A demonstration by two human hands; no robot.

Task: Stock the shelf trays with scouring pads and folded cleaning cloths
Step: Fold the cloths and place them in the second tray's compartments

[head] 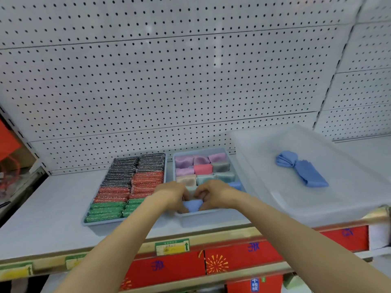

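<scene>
Pressing a folded blue cloth [193, 205] into the near end of a cloth tray [203, 217], a person works with both hands on a white shelf [48, 199] backed by pegboard [169, 81].

The left hand [172, 194] and right hand [213, 194] meet over the tray's front row, fingers curled round the cloth and pinching it between them. Behind them the tray holds rows of folded cloths [203, 169] in pink, lilac, cream, grey-green and blue. Just to the left, touching or nearly touching, a pad tray [87, 222] is packed with scouring pads [127, 185]: black at the back, red in the middle, green in front. To the right a clear bin [264, 166], tilted, holds two loose blue cloths [300, 168]. Price tags [172, 247] line the shelf edge above red boxes [169, 267].
</scene>
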